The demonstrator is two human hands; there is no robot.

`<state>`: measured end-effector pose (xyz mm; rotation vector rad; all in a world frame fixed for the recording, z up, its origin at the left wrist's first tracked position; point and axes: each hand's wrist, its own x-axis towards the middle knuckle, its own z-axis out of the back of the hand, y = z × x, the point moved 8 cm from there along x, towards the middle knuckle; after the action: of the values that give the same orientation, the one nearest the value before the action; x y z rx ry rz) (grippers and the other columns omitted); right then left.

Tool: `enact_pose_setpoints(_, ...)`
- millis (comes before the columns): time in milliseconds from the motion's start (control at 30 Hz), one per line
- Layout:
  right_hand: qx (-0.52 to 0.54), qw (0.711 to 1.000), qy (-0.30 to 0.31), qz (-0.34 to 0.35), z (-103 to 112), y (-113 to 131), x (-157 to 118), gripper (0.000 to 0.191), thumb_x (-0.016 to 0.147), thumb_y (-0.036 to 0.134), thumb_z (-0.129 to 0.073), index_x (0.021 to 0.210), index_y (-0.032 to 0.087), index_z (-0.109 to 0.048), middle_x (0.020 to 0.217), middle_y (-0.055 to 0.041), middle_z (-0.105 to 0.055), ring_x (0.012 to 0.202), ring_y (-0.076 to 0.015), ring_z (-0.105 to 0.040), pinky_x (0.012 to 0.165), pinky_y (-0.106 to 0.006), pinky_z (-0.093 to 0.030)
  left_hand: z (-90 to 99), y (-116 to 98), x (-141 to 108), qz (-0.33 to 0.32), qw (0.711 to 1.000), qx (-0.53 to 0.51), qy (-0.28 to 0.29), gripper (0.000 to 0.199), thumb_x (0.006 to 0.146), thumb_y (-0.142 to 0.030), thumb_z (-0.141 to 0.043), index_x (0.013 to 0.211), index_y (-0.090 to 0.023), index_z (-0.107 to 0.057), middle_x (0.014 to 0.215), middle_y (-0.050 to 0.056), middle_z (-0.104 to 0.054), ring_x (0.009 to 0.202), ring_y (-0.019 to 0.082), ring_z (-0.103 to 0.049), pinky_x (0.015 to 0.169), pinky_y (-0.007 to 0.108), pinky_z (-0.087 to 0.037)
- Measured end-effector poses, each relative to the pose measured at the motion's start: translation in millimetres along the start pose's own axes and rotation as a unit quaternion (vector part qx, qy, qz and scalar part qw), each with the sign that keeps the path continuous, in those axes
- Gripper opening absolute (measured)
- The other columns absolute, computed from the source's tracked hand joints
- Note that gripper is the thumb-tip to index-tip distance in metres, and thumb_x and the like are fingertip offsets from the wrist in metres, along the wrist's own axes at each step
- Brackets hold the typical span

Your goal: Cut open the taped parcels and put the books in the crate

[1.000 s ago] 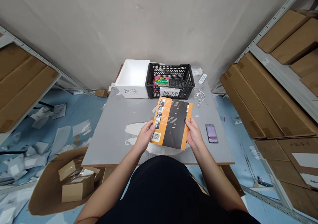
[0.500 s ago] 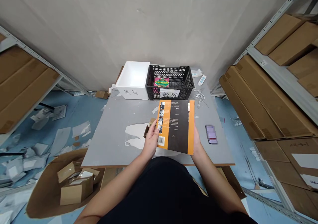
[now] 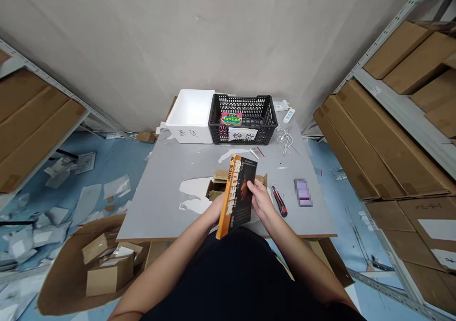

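Note:
A book (image 3: 239, 193) with an orange spine and a dark cover is held tilted above the front of the table, its spine and cover turned toward me. My left hand (image 3: 214, 211) grips it from the left, with most of its fingers hidden behind the book. My right hand (image 3: 259, 197) holds the right edge, fingertips on the dark cover. Behind the book lies an opened small cardboard box (image 3: 214, 188), partly covered by it. A red and black utility knife (image 3: 280, 201) rests to the right of my right hand.
At the table's (image 3: 160, 188) back stand a white foam box (image 3: 192, 135) and a black plastic crate (image 3: 245, 139) holding a pink and green package (image 3: 231, 118). A cable (image 3: 285, 138) and a pixelated purple item (image 3: 302, 193) lie right. Carton-loaded shelves flank the table; a large carton (image 3: 64, 273) stands lower left.
The book has turned from its back cover to its spine and front cover, and has come slightly lower and left. The utility knife and more of the small box now show.

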<state>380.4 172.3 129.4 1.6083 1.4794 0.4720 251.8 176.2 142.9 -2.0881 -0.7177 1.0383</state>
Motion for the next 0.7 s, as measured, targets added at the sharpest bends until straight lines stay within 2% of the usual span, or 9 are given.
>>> enact_pose_setpoints(100, -0.003, 0.999, -0.041, 0.022, 13.1, 12.5, 3.5, 0.030, 0.071, 0.036, -0.077, 0.095, 0.022, -0.068, 0.103, -0.0034, -0.073, 0.100, -0.0225, -0.066, 0.095, -0.037, -0.049, 4.7, -16.2, -11.5, 0.008, 0.996, -0.085, -0.009, 0.063, 0.083, -0.065, -0.054, 0.120, -0.015, -0.063, 0.111, 0.012, -0.071, 0.109, 0.031, -0.064, 0.099, 0.046, -0.047)
enact_pose_setpoints(233, -0.005, 0.998, -0.058, 0.017, 17.0, 25.5, 7.2, 0.029, 0.071, 0.038, -0.076, 0.094, 0.022, -0.066, 0.098, -0.0034, -0.074, 0.093, -0.0235, -0.068, 0.089, -0.040, -0.052, 27.9, -37.5, -13.0, -0.076, 0.993, -0.057, -0.066, 0.058, 0.076, -0.047, -0.072, 0.124, -0.017, -0.060, 0.115, 0.010, -0.070, 0.103, 0.028, -0.067, 0.092, 0.039, -0.052)
enact_pose_setpoints(367, 0.000, 0.999, -0.040, -0.008, 10.2, 28.9, 7.0, 0.032, 0.074, 0.040, -0.074, 0.101, 0.024, -0.066, 0.102, -0.0030, -0.074, 0.096, -0.0240, -0.068, 0.090, -0.039, -0.052, 51.4, -36.7, -4.9, -0.118, 0.986, -0.043, -0.106, 0.063, 0.074, -0.042, -0.074, 0.130, -0.018, -0.055, 0.108, 0.010, -0.072, 0.094, 0.026, -0.070, 0.084, 0.037, -0.054)
enact_pose_setpoints(567, -0.061, 0.991, 0.046, -0.114, -0.4, -1.0, 3.5, 0.050, 0.071, 0.036, -0.075, 0.119, 0.026, -0.064, 0.113, -0.0035, -0.072, 0.109, -0.0281, -0.064, 0.098, -0.045, -0.047, 81.3, -34.7, 8.6, -0.123, 0.978, -0.071, -0.155, 0.066, 0.074, -0.040, -0.075, 0.131, -0.017, -0.052, 0.101, 0.010, -0.074, 0.087, 0.024, -0.071, 0.079, 0.036, -0.055)
enact_pose_setpoints(633, -0.076, 0.988, 0.055, -0.122, -0.5, -12.1, 7.8, 0.056, 0.068, 0.035, -0.076, 0.122, 0.027, -0.063, 0.115, -0.0036, -0.071, 0.112, -0.0295, -0.063, 0.098, -0.047, -0.047, 90.5, -38.3, 12.7, -0.117, 0.976, -0.075, -0.166, 0.066, 0.073, -0.040, -0.075, 0.131, -0.017, -0.053, 0.102, 0.011, -0.073, 0.087, 0.024, -0.071, 0.078, 0.035, -0.055)
enact_pose_setpoints(700, -0.081, 0.990, 0.053, -0.107, -0.6, -17.5, 17.5, 0.057, 0.066, 0.038, -0.076, 0.121, 0.026, -0.063, 0.116, -0.0046, -0.070, 0.114, -0.0303, -0.062, 0.099, -0.048, -0.046, 95.9, -43.3, 17.5, -0.100, 0.982, -0.062, -0.149, 0.066, 0.072, -0.040, -0.075, 0.131, -0.017, -0.053, 0.105, 0.011, -0.073, 0.087, 0.024, -0.071, 0.076, 0.034, -0.055)
